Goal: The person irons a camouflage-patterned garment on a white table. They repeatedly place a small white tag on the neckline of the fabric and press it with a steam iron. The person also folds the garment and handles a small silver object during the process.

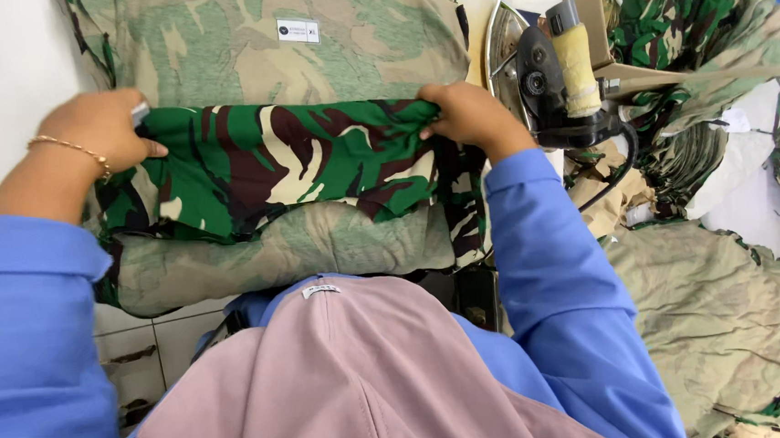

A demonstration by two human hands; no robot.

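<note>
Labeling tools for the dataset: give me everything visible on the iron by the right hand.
The iron is a heavy-looking flat iron standing on end, its shiny metal soleplate facing left toward the camouflage garment. The body is black; the handle is wrapped in yellowish cloth padding with a grey cap on top. A black cord runs down from its base. It sits just right of the right hand, apparently not touching it.

Both my arms reach forward in blue sleeves, elbows bent and spread wide. My left hand (100, 129) is curled in a pinch with a thin gold bracelet on the wrist. My right hand (467, 113) is closed too, knuckles up, level with the left.
</note>
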